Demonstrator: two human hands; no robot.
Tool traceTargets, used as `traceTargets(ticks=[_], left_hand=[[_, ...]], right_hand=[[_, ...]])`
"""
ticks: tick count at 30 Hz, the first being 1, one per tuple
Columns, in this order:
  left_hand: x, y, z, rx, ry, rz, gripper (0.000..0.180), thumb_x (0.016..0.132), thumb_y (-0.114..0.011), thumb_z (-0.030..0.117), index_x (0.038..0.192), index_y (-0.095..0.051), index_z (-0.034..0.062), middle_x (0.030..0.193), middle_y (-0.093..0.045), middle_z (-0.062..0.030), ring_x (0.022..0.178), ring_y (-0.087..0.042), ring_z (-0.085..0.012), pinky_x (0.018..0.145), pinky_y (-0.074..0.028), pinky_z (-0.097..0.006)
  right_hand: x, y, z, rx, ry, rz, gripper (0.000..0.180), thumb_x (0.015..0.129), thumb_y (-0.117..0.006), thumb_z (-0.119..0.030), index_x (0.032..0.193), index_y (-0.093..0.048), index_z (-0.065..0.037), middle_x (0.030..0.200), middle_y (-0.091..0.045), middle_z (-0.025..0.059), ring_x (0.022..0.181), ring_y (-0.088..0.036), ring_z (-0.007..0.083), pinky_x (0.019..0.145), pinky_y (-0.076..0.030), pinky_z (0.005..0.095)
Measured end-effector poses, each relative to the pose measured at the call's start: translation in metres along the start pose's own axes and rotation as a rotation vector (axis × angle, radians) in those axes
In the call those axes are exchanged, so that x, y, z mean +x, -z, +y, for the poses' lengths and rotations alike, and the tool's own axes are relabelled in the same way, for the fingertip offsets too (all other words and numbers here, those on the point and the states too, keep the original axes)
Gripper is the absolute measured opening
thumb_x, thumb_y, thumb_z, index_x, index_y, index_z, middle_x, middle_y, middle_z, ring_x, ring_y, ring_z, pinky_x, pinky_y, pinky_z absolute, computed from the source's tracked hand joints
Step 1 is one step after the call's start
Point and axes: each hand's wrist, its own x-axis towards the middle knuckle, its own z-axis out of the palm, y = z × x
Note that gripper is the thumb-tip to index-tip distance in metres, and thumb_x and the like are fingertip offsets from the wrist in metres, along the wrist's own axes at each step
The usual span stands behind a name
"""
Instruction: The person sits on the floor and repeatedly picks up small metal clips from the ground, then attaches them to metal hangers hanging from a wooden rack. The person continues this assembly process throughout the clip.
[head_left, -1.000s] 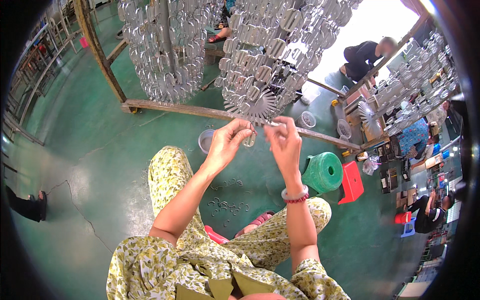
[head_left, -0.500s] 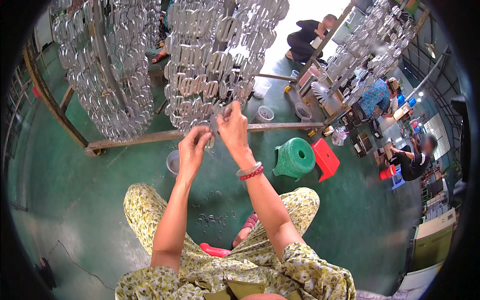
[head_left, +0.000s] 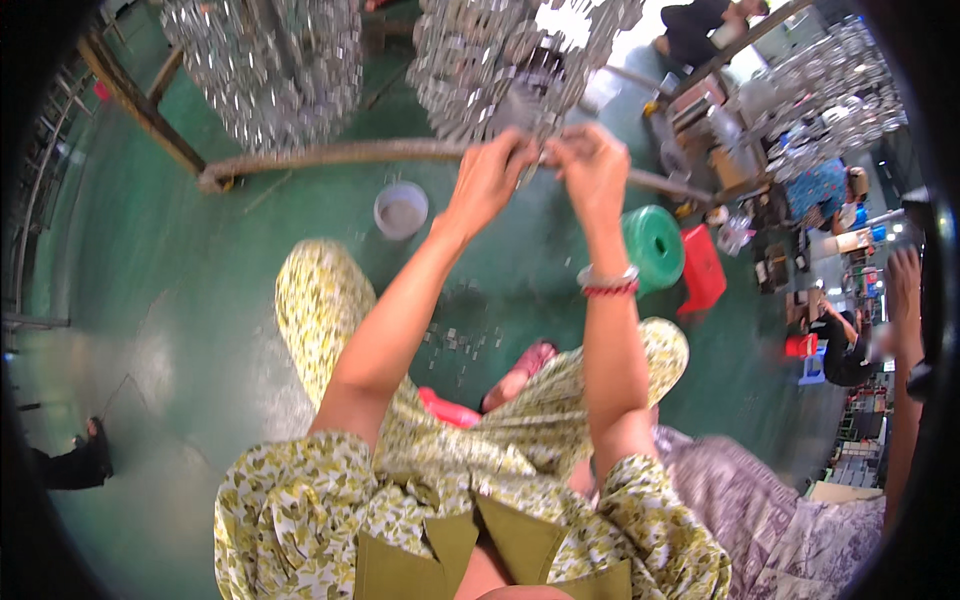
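A green floor fills most of the view. Two hanging racks of shiny metal parts, one at the left and one at the right, hang above a wooden beam. Both hands are raised to the right rack's lower edge: the left hand and right hand each pinch closed on a small metal part between them, blurred. Below sit one green stool, one red stool, and one white bowl.
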Motion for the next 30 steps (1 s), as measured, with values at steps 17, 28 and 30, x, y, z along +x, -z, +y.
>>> traceTargets(ticks=[17, 28, 30], left_hand=[[0.000, -0.007, -0.011, -0.120, 0.012, -0.248, 0.011, 0.090, -0.057, 0.012, 0.092, -0.061, 0.0021, 0.072, -0.061, -0.0060, 0.066, -0.057, -0.0138, 0.062, -0.045, -0.028], [-0.091, 0.011, -0.069, -0.040, 0.275, 0.272, 0.013, 0.091, -0.064, 0.013, 0.096, -0.068, 0.0029, 0.081, -0.067, 0.0017, 0.074, -0.059, -0.0088, 0.069, -0.048, -0.023], [-0.137, 0.011, -0.123, 0.006, 0.542, 0.047, 0.014, 0.089, -0.065, 0.015, 0.095, -0.070, 0.0036, 0.082, -0.069, -0.0030, 0.073, -0.062, -0.0114, 0.069, -0.049, -0.025]], right_hand=[[-0.078, -0.036, 0.045, 0.221, -0.262, 0.007, 0.023, 0.084, -0.072, -0.013, 0.102, -0.070, 0.002, 0.082, -0.071, 0.0043, 0.075, -0.067, 0.0097, 0.059, -0.050, 0.0205], [-0.066, -0.050, 0.037, -0.043, 0.160, 0.253, 0.009, 0.076, -0.070, -0.002, 0.084, -0.067, 0.002, 0.069, -0.058, 0.0118, 0.056, -0.053, 0.0214, 0.053, -0.041, 0.0318], [-0.066, -0.055, 0.035, 0.004, 0.093, 0.287, 0.009, 0.077, -0.069, 0.000, 0.084, -0.066, 0.003, 0.070, -0.057, 0.0124, 0.057, -0.053, 0.0245, 0.054, -0.041, 0.0329]])
